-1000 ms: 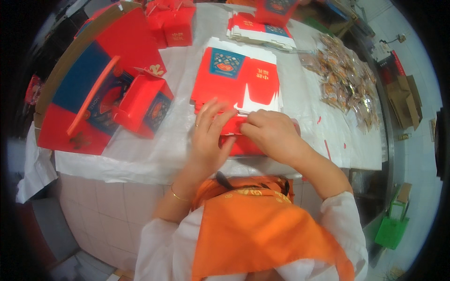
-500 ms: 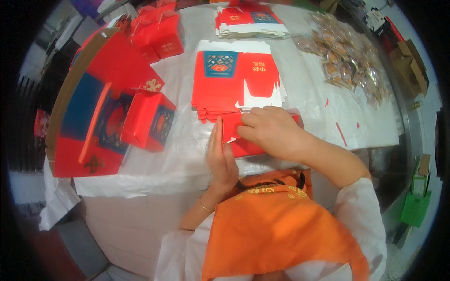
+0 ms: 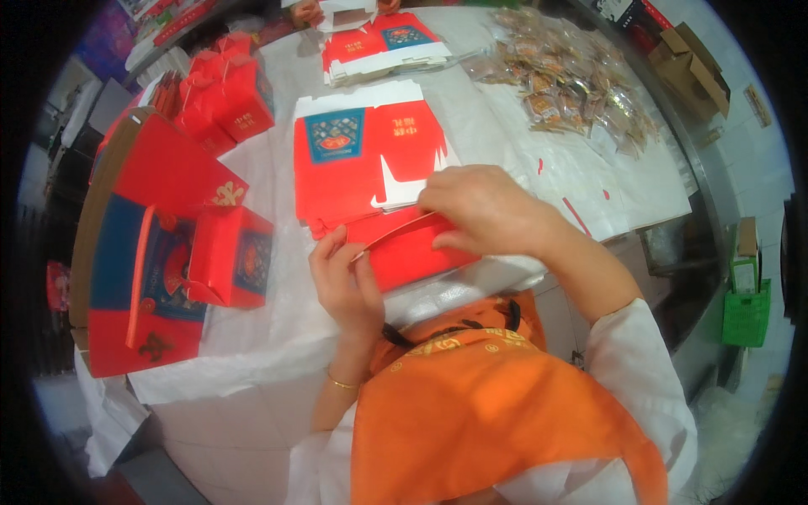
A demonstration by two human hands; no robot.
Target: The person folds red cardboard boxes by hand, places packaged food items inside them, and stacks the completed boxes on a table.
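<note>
A partly folded red carton point(image 3: 412, 260) lies at the table's near edge, in front of my body. My left hand point(image 3: 347, 284) grips its left end, with fingers bent over the edge of a raised flap. At the right, my right hand point(image 3: 484, 212) holds the carton's upper edge between thumb and fingers. Just beyond both hands is a stack of flat red cartons point(image 3: 370, 181) with blue panels and white tabs. The carton's far right end is hidden behind my right hand.
At left stand a large red-and-blue gift box point(image 3: 122, 316) with an orange strap and a small red box point(image 3: 231, 257). More folded red boxes point(image 3: 231, 101) sit behind. Wrapped packets point(image 3: 572, 93) are heaped far right. Another person's hand point(image 3: 305, 13) holds white card beyond a second stack point(image 3: 383, 49).
The view has swung, so the table's things sit further left. My left fingers, earlier straight along the carton's side, now bend over its flap. Another person's hands have come into view.
</note>
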